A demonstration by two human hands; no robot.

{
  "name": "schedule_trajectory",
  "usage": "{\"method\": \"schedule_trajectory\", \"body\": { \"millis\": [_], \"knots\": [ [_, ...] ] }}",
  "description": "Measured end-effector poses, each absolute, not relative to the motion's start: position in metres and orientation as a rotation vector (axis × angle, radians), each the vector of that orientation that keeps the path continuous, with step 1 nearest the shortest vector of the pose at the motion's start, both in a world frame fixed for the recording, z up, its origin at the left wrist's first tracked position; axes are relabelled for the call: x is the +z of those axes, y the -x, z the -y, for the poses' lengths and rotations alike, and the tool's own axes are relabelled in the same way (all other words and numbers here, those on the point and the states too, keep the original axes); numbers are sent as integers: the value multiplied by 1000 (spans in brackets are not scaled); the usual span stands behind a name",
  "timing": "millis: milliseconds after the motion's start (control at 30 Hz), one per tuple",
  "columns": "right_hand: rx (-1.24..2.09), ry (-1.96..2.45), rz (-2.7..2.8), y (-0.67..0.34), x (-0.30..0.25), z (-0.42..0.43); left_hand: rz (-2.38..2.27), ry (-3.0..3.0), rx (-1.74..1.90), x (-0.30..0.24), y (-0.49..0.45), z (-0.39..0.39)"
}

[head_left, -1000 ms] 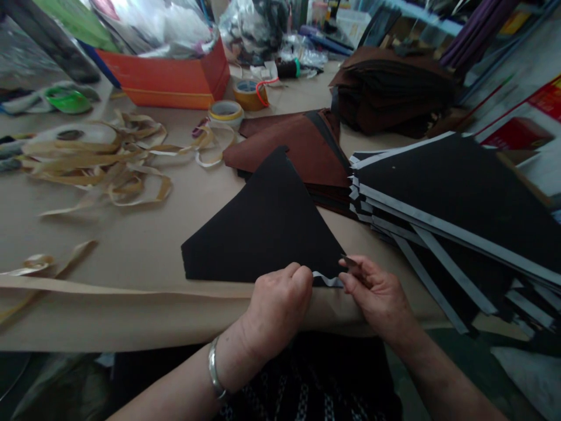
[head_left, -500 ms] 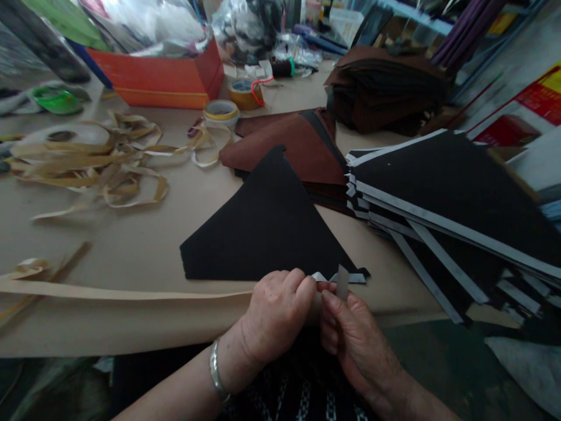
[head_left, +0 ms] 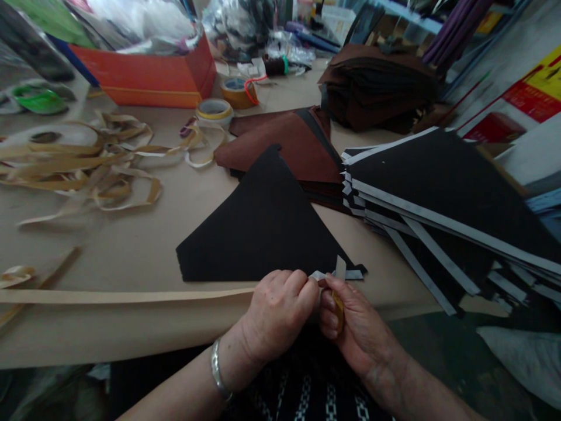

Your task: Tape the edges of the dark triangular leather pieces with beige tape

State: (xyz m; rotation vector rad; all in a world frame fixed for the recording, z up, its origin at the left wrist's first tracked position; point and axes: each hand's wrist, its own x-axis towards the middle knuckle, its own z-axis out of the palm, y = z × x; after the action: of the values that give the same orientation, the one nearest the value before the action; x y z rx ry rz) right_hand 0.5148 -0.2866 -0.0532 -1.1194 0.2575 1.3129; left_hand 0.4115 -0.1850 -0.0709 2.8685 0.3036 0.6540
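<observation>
A black fabric panel [head_left: 254, 228], roughly triangular with cut corners, lies flat on the table in front of me. My left hand [head_left: 283, 310] is closed at its near edge, on a long tan tape strip [head_left: 175, 297] that runs in from the left. Just right of it, my right hand [head_left: 350, 324] pinches a white folded piece of the tape [head_left: 318, 275] close to the panel's right corner. A yellow curved piece [head_left: 338, 313] shows between the right fingers; its kind is unclear. A pale tape end [head_left: 340, 267] sticks up above the thumb.
Black panels edged with white tape [head_left: 438, 175] are stacked at right. Brown fabric pieces [head_left: 280, 140] lie behind the panel, with a taller dark pile [head_left: 381, 88] beyond. Tangled tape [head_left: 118, 181], tape rolls [head_left: 214, 111] and an orange box [head_left: 144, 73] occupy the left and back.
My right hand has shifted slightly, its thumb now at the white tape by the panel edge. The yellow piece has come into sight in its fingers. The left hand stays almost in place.
</observation>
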Motion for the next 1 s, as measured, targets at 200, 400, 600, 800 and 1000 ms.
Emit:
{"method": "schedule_trajectory", "body": {
  "millis": [200,400,600,800,1000],
  "knots": [
    [1309,1169,-240,-512,-54,286,-286,-2886,627,-72,-407,185],
    [1304,1182,-190,-511,-55,285,-280,-2799,596,-64,-405,188],
    [1290,1163,-163,-509,-53,286,-590,-2396,596,-37,-404,192],
    [1307,1175,-126,-511,-53,289,-791,-2141,194,-39,-412,194],
    [1327,1177,-106,-512,-56,292,-819,-2092,95,-42,-419,194]
  ]
}}
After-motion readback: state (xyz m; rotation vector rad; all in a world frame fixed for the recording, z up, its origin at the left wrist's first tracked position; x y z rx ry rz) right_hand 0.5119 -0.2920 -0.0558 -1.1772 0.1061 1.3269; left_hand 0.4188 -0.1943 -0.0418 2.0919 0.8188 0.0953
